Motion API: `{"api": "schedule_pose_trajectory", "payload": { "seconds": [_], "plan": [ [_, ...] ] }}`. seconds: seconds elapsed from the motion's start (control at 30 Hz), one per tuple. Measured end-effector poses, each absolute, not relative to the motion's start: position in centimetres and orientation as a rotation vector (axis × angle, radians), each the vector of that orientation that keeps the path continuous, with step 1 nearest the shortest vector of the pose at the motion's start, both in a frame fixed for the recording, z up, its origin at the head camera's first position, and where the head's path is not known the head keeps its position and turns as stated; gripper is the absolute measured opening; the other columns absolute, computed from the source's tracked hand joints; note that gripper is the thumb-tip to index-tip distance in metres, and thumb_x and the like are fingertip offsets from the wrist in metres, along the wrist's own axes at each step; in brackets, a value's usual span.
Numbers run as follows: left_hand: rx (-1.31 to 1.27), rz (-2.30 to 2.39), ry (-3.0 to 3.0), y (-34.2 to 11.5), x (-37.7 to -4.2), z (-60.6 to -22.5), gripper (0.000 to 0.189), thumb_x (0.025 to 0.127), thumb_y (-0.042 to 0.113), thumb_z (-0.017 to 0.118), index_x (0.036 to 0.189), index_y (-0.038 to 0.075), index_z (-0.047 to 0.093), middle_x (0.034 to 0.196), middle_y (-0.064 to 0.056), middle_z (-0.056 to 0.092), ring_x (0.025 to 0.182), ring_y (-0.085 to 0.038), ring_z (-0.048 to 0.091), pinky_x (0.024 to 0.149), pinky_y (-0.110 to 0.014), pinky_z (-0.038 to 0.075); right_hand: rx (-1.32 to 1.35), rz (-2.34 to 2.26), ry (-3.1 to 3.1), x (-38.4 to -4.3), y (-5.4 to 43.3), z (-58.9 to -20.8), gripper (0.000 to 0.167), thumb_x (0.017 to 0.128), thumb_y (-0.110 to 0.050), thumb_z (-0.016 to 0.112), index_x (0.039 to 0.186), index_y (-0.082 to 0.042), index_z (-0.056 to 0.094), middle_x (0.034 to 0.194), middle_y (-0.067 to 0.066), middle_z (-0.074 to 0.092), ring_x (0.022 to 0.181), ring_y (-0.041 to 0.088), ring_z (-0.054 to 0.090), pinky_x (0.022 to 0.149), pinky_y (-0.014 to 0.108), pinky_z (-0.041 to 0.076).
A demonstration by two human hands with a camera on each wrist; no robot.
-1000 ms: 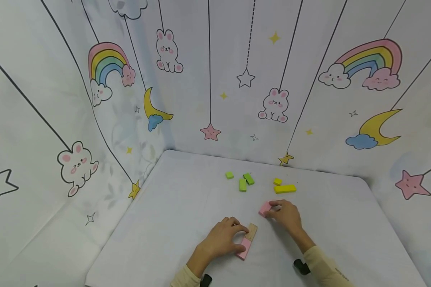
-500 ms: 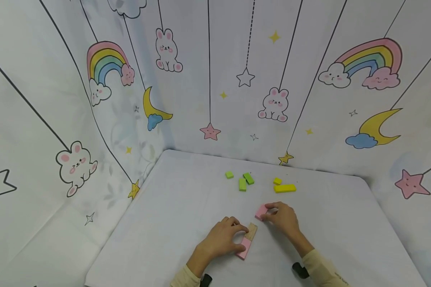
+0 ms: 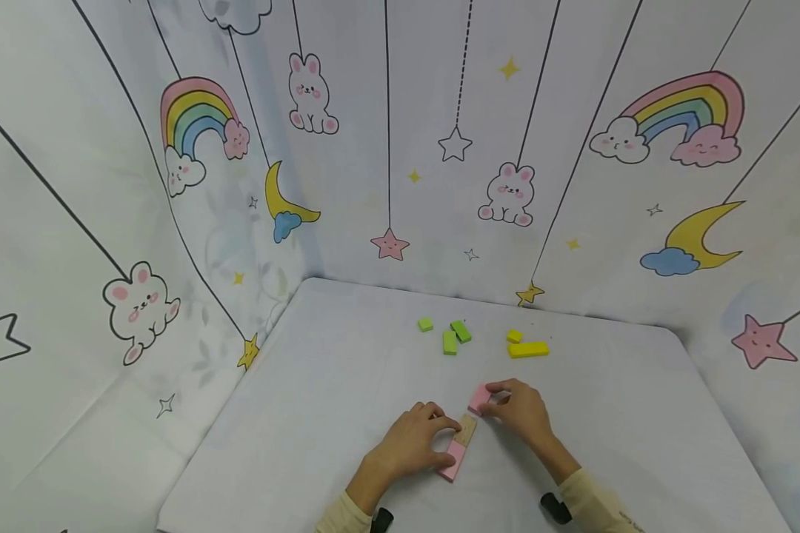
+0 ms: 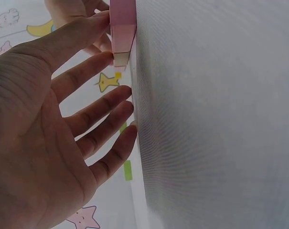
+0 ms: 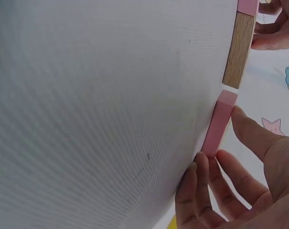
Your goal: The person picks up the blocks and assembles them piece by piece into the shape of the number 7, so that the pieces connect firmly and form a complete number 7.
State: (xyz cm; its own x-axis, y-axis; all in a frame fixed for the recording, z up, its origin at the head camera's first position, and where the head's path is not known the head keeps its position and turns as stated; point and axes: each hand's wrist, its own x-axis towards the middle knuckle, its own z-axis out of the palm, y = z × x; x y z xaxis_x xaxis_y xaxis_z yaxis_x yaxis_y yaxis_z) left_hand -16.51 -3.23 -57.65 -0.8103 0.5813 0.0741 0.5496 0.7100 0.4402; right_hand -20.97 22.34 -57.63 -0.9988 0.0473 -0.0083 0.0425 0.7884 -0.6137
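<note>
A pink block [image 3: 455,450] and a bare wood block [image 3: 466,431] lie end to end on the white cloth in the head view. My left hand [image 3: 407,444] rests along their left side, its thumb on the pink block and its forefinger at the wood one. In the left wrist view the other fingers [image 4: 103,112] are spread and fairly straight. A second pink block [image 5: 218,124] is pinched by my right hand [image 3: 523,411] between thumb and forefinger. It lies just past the wood block's far end, a narrow gap between them in the right wrist view.
Several green blocks [image 3: 450,342] lie farther back on the cloth-covered table [image 3: 320,355]. To their right sit a long yellow block [image 3: 528,349] and a small yellow block [image 3: 514,336]. A patterned curtain [image 3: 347,185] rises behind the table's far edge.
My right hand has slid the second pink block nearer and to the left, close to the wood block's end. The left hand and its two blocks have stayed in place.
</note>
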Motion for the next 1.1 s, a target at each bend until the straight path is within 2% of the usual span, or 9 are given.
{"api": "schedule_pose_trajectory", "payload": {
  "seconds": [0.53, 1.1],
  "plan": [
    [0.93, 0.682, 2.842, -3.3, -16.6, -57.8, 0.049, 0.085, 0.048, 0.084, 0.131, 0.035, 0.071, 0.124, 0.006, 0.059, 0.116, -0.013, 0.054, 0.093, -0.036, 0.05, -0.027, 1.034, -2.933, -20.4, 21.9, -57.8, 0.045, 0.075, -0.032, 0.095, 0.113, -0.011, 0.081, 0.096, 0.003, 0.072, 0.076, 0.016, 0.062, 0.06, 0.03, 0.046],
    [0.922, 0.678, 2.839, -3.2, -16.6, -57.8, 0.049, 0.085, 0.048, 0.085, 0.13, 0.036, 0.071, 0.125, 0.006, 0.06, 0.117, -0.014, 0.054, 0.095, -0.036, 0.05, -0.027, 1.077, -2.933, -19.8, 21.6, -57.4, 0.046, 0.074, -0.029, 0.095, 0.114, -0.011, 0.08, 0.096, 0.006, 0.073, 0.073, 0.014, 0.061, 0.061, 0.032, 0.048]
  ]
}}
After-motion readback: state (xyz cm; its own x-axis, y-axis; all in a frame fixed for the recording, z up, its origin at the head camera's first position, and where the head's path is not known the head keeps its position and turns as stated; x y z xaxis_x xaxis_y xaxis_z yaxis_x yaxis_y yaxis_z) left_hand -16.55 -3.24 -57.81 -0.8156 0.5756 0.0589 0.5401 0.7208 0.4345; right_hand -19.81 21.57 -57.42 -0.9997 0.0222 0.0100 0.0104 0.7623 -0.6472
